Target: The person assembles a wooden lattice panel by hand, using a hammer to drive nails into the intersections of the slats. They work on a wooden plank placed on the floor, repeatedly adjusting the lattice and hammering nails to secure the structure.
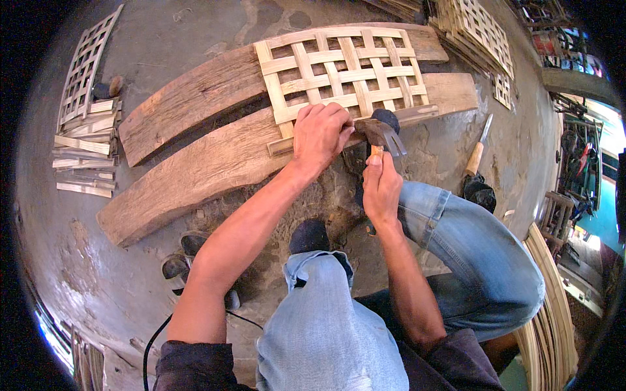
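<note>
A woven lattice panel of pale wood strips (pixel 352 75) lies across two thick planks. My left hand (pixel 319 133) presses on the panel's near edge with its fingers curled together; whether they pinch something small is hidden. In my right hand (pixel 381 182) is a claw hammer (pixel 385 135), gripped by its wooden handle close to the head. The hammer head is beside my left fingertips, over the near edge. A narrow wood strip (pixel 417 116) runs along that edge, on the nearer plank (pixel 189 176). The farther plank (pixel 195 98) lies behind it.
A knife with a wooden handle (pixel 479 146) lies on the floor to the right. More lattice panels (pixel 479 39) are stacked at the far right. Short strips (pixel 85 159) and another panel (pixel 88 65) lie at left. Sandals (pixel 176 267) and a black cable (pixel 153 339) are near my left arm.
</note>
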`<act>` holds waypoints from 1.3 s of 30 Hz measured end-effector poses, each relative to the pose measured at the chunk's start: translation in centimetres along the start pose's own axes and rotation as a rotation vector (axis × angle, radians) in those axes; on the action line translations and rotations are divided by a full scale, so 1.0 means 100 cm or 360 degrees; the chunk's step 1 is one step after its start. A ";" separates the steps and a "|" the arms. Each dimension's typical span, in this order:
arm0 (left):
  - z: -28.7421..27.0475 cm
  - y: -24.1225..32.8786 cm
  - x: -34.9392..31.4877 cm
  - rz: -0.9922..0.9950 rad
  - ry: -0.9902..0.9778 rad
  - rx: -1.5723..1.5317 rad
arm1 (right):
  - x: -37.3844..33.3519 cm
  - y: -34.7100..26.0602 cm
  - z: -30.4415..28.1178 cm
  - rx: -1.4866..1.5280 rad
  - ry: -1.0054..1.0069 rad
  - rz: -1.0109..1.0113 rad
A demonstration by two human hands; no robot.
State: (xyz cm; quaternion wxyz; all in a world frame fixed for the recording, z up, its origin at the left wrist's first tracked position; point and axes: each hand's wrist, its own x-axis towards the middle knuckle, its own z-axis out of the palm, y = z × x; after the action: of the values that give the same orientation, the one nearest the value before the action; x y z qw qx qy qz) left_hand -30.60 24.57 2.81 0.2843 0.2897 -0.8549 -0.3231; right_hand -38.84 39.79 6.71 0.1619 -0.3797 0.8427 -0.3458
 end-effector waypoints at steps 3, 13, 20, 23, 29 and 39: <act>-0.002 0.002 0.001 -0.0011 0.0013 0.0024 | 0.001 -0.005 -0.001 0.0003 0.0010 -0.0013; -0.003 0.000 0.002 -0.0115 -0.0066 -0.0074 | 0.008 -0.012 -0.009 -0.0029 0.0000 -0.0002; -0.003 0.000 0.002 -0.0091 -0.0038 -0.0075 | 0.011 -0.019 -0.004 -0.0099 0.0059 -0.0091; -0.003 -0.001 0.003 -0.0093 -0.0052 -0.0066 | 0.006 -0.015 -0.004 -0.0028 0.0119 -0.0016; -0.008 -0.002 0.000 -0.0063 -0.0128 0.0044 | 0.004 -0.010 -0.013 0.0126 0.0045 0.0104; -0.024 -0.007 -0.035 0.0314 -0.0430 0.0711 | 0.008 -0.026 -0.009 0.0275 -0.0047 0.0192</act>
State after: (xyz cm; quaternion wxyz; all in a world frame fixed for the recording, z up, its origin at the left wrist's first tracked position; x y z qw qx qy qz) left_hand -26.41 25.55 2.81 0.1268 0.2148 -0.9592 -0.1332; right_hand -38.50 38.33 9.17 0.2269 -0.3178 0.8286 -0.4011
